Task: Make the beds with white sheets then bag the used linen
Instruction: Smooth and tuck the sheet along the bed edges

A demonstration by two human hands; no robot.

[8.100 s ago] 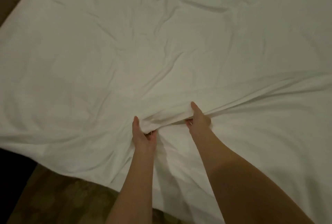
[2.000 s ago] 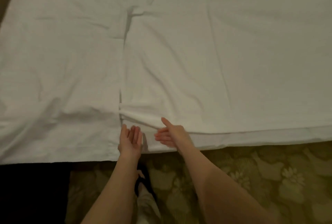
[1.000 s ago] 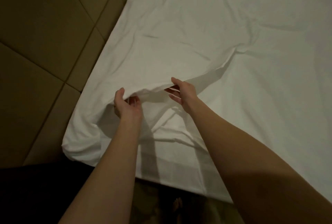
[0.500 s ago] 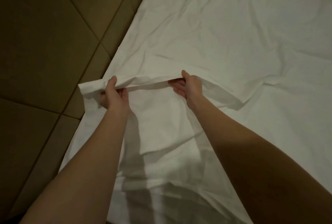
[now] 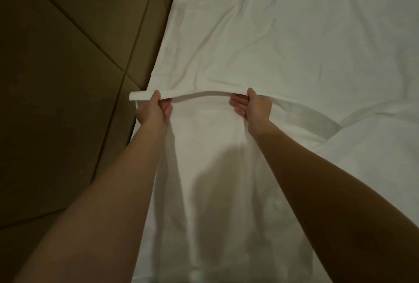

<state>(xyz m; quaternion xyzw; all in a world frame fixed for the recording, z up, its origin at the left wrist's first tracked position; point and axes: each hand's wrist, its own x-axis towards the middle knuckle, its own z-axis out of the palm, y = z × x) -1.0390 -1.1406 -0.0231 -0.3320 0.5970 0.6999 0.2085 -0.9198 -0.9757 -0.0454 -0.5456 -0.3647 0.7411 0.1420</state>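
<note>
Both hands hold up a folded edge of the white sheet [image 5: 294,33]. The left hand [image 5: 153,110] pinches it near the corner, fingers curled round the cloth. The right hand [image 5: 254,107] pinches it too, thumb on top. The sheet lies spread on the bed beyond the fingers. A brown padded wall [image 5: 68,67] is left of the left fingers.

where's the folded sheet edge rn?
Head view, centre-left: the folded sheet edge is lifted and stretched between the left hand and right hand, its left end reaching the brown padded panel.
</note>
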